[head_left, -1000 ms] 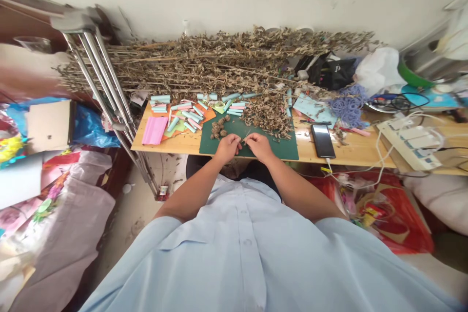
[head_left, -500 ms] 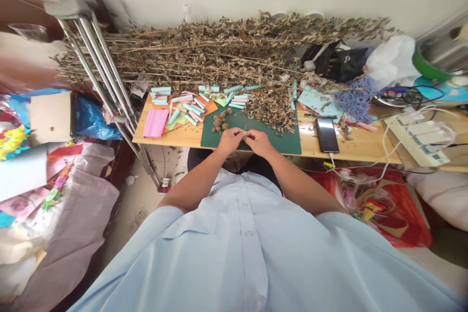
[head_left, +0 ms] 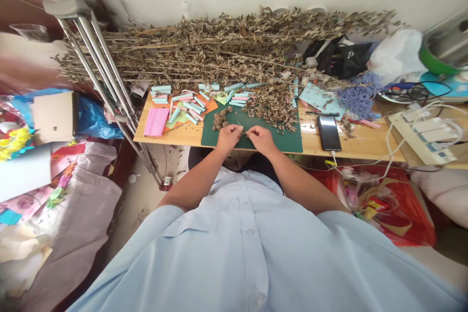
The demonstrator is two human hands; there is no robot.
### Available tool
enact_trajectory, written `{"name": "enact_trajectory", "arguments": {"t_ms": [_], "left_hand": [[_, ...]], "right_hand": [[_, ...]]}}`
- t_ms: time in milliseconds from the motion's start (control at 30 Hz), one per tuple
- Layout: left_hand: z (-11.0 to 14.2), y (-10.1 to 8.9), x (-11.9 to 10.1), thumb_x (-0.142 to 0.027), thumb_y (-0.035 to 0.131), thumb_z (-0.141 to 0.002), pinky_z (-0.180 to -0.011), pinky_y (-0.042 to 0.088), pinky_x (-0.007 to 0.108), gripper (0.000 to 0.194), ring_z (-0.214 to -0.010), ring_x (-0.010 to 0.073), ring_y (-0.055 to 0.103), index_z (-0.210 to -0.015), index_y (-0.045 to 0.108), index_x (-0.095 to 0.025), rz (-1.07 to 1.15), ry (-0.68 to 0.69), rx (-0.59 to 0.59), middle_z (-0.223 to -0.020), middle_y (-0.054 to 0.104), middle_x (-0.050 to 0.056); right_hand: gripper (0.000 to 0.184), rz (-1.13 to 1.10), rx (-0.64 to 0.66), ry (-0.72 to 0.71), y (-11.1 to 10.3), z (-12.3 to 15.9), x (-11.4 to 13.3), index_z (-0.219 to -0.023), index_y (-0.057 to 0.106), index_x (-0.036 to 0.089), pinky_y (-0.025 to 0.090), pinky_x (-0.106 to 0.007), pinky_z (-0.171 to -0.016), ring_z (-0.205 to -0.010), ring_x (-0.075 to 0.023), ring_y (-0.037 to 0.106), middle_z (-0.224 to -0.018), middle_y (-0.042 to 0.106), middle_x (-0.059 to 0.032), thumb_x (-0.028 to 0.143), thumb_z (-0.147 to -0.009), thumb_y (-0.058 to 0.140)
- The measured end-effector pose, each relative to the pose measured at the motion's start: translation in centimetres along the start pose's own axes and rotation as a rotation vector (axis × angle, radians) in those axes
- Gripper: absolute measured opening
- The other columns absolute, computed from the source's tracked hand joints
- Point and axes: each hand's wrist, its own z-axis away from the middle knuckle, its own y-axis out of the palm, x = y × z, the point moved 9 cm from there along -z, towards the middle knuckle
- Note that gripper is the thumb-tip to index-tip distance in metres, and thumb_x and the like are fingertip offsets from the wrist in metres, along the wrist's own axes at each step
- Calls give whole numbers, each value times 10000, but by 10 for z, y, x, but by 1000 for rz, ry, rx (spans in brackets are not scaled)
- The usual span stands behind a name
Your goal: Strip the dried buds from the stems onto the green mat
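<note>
Over the front of a green cutting mat [head_left: 283, 144], my left hand [head_left: 229, 138] and my right hand [head_left: 261, 139] face each other with a small gap between the fingertips. Both are closed in a pinch. A thin bit of dried plant [head_left: 244, 132] shows between them; its exact shape is too small to make out. Just beyond my left hand sits a cluster of brown balled dried leaves [head_left: 221, 119]. A loose heap of dried leaves [head_left: 274, 107] covers the mat's back right part.
Long dried plant stalks [head_left: 204, 48] lie along the wall. Blue and pink paper rolls [head_left: 193, 107] and a pink paper stack [head_left: 156, 122] are at the left. To the right are a phone [head_left: 329, 134], purple yarn [head_left: 360, 95] and a power strip [head_left: 420, 136]. Crutches [head_left: 106, 78] lean at the table's left.
My hands have moved slightly apart; before, their fingertips met. A bit of dried plant now shows in the gap. The view has shifted a little.
</note>
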Motion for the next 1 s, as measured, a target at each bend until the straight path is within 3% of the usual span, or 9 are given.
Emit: {"name": "enact_trajectory", "arguments": {"t_ms": [267, 433, 567, 700, 867, 1000], "left_hand": [[-2, 2, 2, -425, 671, -814, -431, 293, 215, 271, -451, 59, 420, -777, 623, -162, 1, -3, 36, -600, 501, -29], [0, 4, 1, -453, 632, -838, -480, 303, 222, 296, -482, 70, 406, -779, 619, -164, -139, 14, 100, -566, 473, -38], [2, 13, -10, -415, 605, -849, -565, 352, 236, 291, -578, 98, 448, -752, 657, -146, -361, 131, 189, -594, 524, -22], [5, 20, -18, -371, 601, -845, -670, 394, 251, 271, -701, 125, 517, -746, 686, -133, -483, 223, 245, -714, 625, 7], [5, 21, -19, -358, 591, -849, -703, 411, 261, 265, -723, 138, 551, -793, 718, -133, -460, 209, 256, -754, 672, 24], [4, 18, -17, -350, 613, -830, -710, 428, 260, 238, -729, 142, 570, -780, 712, -139, -450, 203, 234, -764, 687, 33]], "right_hand": [[211, -72, -68, 95, -1, -5, -11, -767, 700, 194, 456, -290, -625, -587, -152, 561, -660, 678, -8, 397, -717, 724], [339, -78, -27, 51, -1, -3, -3, -891, 762, 190, 474, -303, -637, -610, -168, 583, -664, 680, -17, 495, -826, 629], [358, -109, 31, 14, 2, -1, 8, -934, 773, 197, 506, -317, -728, -744, -191, 644, -787, 734, -36, 509, -815, 646], [308, -116, 1, 35, 1, -1, 7, -813, 754, 196, 504, -312, -719, -771, -197, 647, -781, 732, -39, 495, -760, 700], [398, -241, -104, 159, -7, 2, -8, -744, 668, 196, 383, -260, -482, -519, -125, 495, -559, 567, 19, 592, -731, 711], [454, -444, -137, 254, -9, -1, -13, -698, 549, 226, 220, -231, -390, -423, -71, 323, -541, 452, 57, 643, -686, 727]]}}
